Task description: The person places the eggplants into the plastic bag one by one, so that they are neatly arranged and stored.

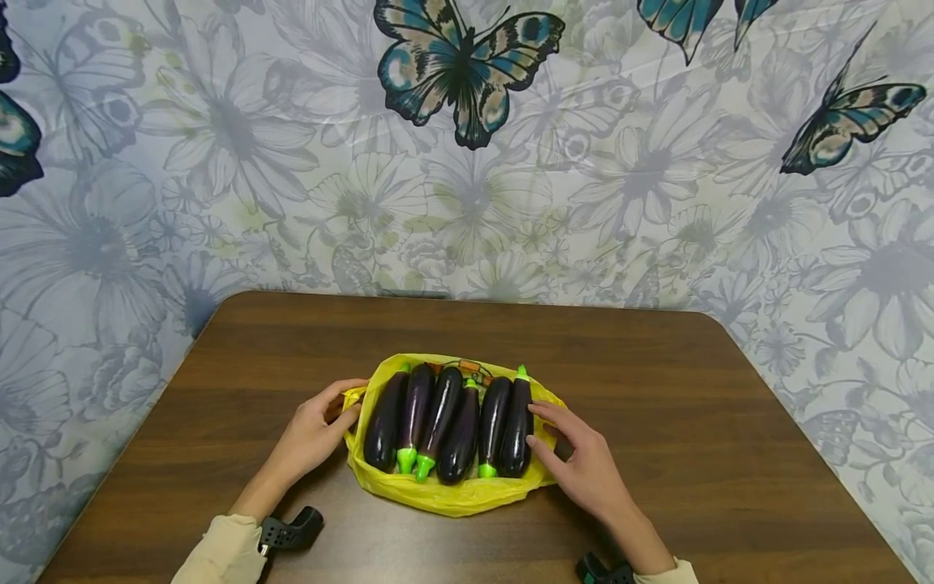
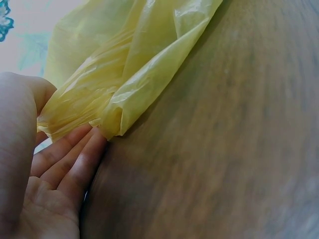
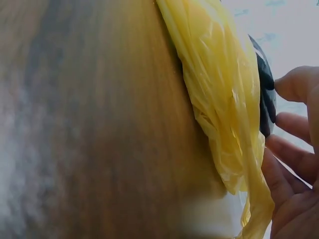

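A yellow plastic bag (image 1: 456,507) lies on the wooden table with its mouth spread wide. Several dark purple eggplants (image 1: 460,438) with green stems lie side by side inside it. At the bag's left edge my left hand (image 1: 315,426) pinches a gathered bit of plastic; in the left wrist view the thumb and fingers of this hand (image 2: 55,174) meet at the bunched yellow film (image 2: 94,104). My right hand (image 1: 584,458) is at the right side, its fingertips touching the rightmost eggplant (image 1: 518,426). In the right wrist view its fingers are spread beside the dark eggplant (image 3: 266,94).
The brown wooden table (image 1: 693,422) extends around the bag on all sides. Behind it rises a wall covering (image 1: 474,203) with flowers and butterflies. Black wrist straps (image 1: 292,531) are on both forearms. Something orange (image 1: 470,369) shows behind the eggplants.
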### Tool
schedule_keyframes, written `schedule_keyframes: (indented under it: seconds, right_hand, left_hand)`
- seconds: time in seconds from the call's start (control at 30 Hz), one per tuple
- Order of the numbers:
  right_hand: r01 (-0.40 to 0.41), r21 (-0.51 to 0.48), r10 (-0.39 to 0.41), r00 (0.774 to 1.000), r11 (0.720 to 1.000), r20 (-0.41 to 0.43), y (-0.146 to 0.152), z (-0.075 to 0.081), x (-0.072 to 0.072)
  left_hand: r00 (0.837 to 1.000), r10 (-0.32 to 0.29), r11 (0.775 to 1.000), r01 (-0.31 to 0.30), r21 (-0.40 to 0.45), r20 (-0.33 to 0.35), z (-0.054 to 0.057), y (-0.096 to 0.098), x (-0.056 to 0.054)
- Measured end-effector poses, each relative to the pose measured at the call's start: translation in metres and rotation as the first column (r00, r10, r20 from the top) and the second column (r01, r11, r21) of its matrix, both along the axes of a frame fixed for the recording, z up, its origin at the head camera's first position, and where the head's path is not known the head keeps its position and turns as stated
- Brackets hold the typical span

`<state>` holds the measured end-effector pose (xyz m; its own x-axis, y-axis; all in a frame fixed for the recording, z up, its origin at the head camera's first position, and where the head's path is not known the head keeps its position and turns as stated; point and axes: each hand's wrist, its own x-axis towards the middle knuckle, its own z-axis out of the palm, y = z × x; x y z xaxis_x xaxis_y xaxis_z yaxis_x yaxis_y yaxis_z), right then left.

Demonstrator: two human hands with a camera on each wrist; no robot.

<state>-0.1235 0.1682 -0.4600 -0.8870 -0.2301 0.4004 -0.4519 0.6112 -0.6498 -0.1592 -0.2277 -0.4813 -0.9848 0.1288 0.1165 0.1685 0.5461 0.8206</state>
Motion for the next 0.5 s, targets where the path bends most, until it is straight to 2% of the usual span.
schedule_keyframes:
  seconds: [0.5]
  right_hand:
    - [-0.011,0.083,0.009,1.000,0.996,0.017,0.0032,-0.0079,0.0014]
  left_hand:
    - [1.000,0.013,1.000,-0.013,0.004,0.001,-0.0029,-0.0030,0.0013]
